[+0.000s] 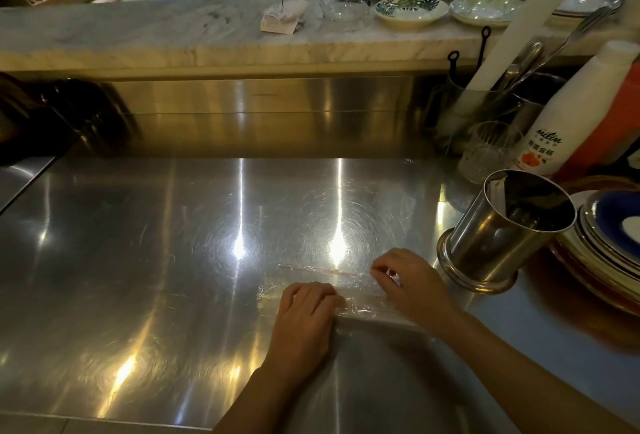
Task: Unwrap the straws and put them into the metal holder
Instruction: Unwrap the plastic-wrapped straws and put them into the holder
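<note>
A thin straw in a clear wrapper (323,271) lies flat on the steel counter (145,232). More clear wrapped straws (360,309) lie just in front of it, partly under my hands. My left hand (304,319) rests palm down on those wrappers. My right hand (410,283) pinches the right end of the wrapped straw between thumb and fingers. The round metal holder (498,229) stands to the right of my right hand, tilted in view, with something pale leaning inside it.
A stack of plates (609,236) sits right of the holder. A white bottle (571,115), a ribbed glass (488,149) and a utensil container (481,111) stand at the back right. Bowls (408,11) line the marble ledge.
</note>
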Demonstrator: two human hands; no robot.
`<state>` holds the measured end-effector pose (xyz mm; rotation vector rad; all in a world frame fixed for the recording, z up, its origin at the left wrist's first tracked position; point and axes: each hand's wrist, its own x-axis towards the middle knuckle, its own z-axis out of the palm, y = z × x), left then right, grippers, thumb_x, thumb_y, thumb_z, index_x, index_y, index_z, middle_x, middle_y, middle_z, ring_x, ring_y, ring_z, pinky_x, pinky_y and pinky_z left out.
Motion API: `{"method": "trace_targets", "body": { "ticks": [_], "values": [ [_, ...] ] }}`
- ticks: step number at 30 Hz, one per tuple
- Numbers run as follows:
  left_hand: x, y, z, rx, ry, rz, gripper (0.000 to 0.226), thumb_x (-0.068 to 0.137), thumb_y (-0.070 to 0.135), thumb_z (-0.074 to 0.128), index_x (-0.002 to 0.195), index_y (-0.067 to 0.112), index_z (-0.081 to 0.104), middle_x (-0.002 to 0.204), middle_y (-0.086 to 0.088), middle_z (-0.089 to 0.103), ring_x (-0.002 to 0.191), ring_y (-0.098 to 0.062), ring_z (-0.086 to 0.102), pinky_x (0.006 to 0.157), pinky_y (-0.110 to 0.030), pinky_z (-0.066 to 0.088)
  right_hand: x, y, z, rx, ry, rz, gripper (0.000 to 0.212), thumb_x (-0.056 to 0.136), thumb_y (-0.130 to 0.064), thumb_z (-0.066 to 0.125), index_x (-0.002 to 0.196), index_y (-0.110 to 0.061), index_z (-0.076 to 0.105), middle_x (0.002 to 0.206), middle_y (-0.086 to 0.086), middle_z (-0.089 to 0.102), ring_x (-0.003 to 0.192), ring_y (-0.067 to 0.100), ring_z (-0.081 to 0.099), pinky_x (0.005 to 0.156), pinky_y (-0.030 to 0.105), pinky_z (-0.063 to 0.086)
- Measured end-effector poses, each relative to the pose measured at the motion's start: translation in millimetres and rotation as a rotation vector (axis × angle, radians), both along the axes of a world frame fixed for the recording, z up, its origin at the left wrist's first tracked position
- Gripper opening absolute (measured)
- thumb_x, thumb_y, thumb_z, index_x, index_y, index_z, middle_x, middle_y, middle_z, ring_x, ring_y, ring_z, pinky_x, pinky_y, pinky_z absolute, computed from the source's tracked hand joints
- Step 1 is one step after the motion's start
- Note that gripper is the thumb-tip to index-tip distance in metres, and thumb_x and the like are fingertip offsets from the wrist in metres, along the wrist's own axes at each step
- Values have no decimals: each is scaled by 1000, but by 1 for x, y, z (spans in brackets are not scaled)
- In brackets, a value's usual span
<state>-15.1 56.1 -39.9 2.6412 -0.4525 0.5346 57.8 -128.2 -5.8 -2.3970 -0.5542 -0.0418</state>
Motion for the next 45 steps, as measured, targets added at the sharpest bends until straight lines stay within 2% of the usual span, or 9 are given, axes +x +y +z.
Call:
{"method": "trace_targets", "body": {
  "ticks": [5, 10, 13, 16, 20, 25, 32, 39, 45],
  "values": [
    [-10, -4, -4, -15, 43, 48, 20, 72, 6, 63, 89, 16, 66, 117, -8, 65, 109, -22, 59, 96, -32, 31, 16, 8, -12, -264, 312, -58, 47, 75, -40, 68, 114, -20, 51, 113, 1, 59, 101, 18, 53, 96, 37, 39],
    [-16, -8, -3, -5, 94, 75, 28, 66, 3, 63, 91, 16, 66, 116, -6, 66, 111, -20, 60, 97, -32, 30, 20, 17, -16, -404, 360, 5, 21, 78, -40, 64, 77, -26, 49, 86, -3, 59, 81, 15, 50, 90, 36, 31],
    [-21, -6, -1, 9, 177, 82, 33, 71, 23, 61, 104, 19, 61, 119, 0, 64, 114, -16, 55, 100, -30, 26, 20, 20, -13, -463, 335, 86, 27, 82, -34, 61, 63, -27, 43, 84, -4, 47, 83, 15, 44, 89, 37, 33],
    [-23, -7, 4, 14, 220, 104, 44, 76, 47, 56, 112, 21, 57, 112, 5, 63, 108, -12, 51, 99, -28, 23, 19, 19, -10, -345, 372, 102, 34, 84, -30, 59, 58, -27, 38, 80, -3, 48, 76, 14, 47, 78, 29, 38],
    [-17, -9, 12, 59, 185, 134, 37, 83, 49, 47, 104, 23, 62, 96, 4, 65, 92, -16, 59, 93, -31, 27, 21, 20, -6, -180, 468, 70, 18, 90, -26, 52, 75, -20, 43, 81, 5, 62, 72, 16, 59, 67, 32, 49],
    [-11, -12, 14, 129, 228, 149, 44, 76, 41, 57, 115, 21, 59, 119, -2, 63, 109, -20, 59, 96, -31, 25, 31, 15, -6, -159, 414, 89, 6, 92, -19, 46, 92, -21, 40, 74, -6, 54, 69, 17, 58, 55, 22, 42],
    [-4, -8, 17, 129, 233, 105, 48, 88, 42, 37, 132, 24, 43, 140, 0, 47, 131, -20, 38, 106, -33, 13, 38, 15, -3, -165, 540, 102, 42, 75, -57, 59, 103, -25, 55, 83, -14, 52, 76, 5, 52, 65, 19, 39],
    [-3, -5, 19, 79, 193, 168, 42, 93, 46, 26, 127, 29, 46, 134, -5, 54, 127, -22, 40, 107, -42, 30, 47, 21, 12, -116, 477, 127, 9, 82, -31, 62, 79, -23, 60, 82, -7, 58, 76, 8, 55, 77, 28, 46],
    [-9, 3, 9, 106, 256, 109, 27, 89, 43, 41, 100, 28, 60, 134, 2, 54, 130, -17, 42, 111, -31, 8, 54, 25, 33, -132, 470, 131, 20, 87, -23, 55, 77, -7, 62, 76, 9, 62, 70, 23, 58, 72, 38, 50]
  ]
}}
